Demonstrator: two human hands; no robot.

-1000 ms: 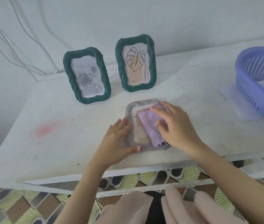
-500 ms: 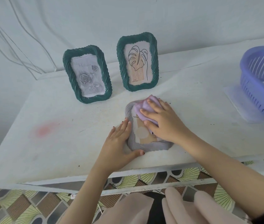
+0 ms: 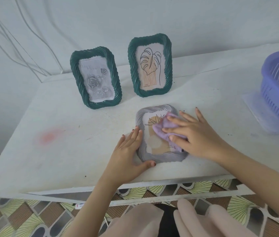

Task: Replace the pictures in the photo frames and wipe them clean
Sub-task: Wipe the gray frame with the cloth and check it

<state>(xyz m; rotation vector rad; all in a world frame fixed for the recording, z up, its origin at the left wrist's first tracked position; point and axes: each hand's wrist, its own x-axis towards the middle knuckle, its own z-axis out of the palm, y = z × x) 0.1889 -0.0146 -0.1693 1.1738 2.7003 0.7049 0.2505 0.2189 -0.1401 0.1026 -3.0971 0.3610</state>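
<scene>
A grey photo frame [image 3: 154,157] lies flat near the table's front edge, with a beige leaf picture inside. My left hand [image 3: 126,156] rests flat against its left side, thumb along the bottom rim. My right hand [image 3: 196,134] presses a lilac cloth [image 3: 166,130] onto the frame's glass with spread, straight fingers. Two dark green frames stand upright behind: the left green frame [image 3: 95,82] shows a grey rose picture, the right green frame [image 3: 149,65] a line-drawn leaf.
A purple plastic basket [image 3: 278,86] sits at the right edge on a white sheet. The white table [image 3: 58,151] has a pink stain at the left. White cables run down the wall behind. Patterned floor tiles show below the table's front rail.
My right hand slid the cloth across the glass, up toward the frame's top and then to its right half. The left hand stayed on the frame's left side.
</scene>
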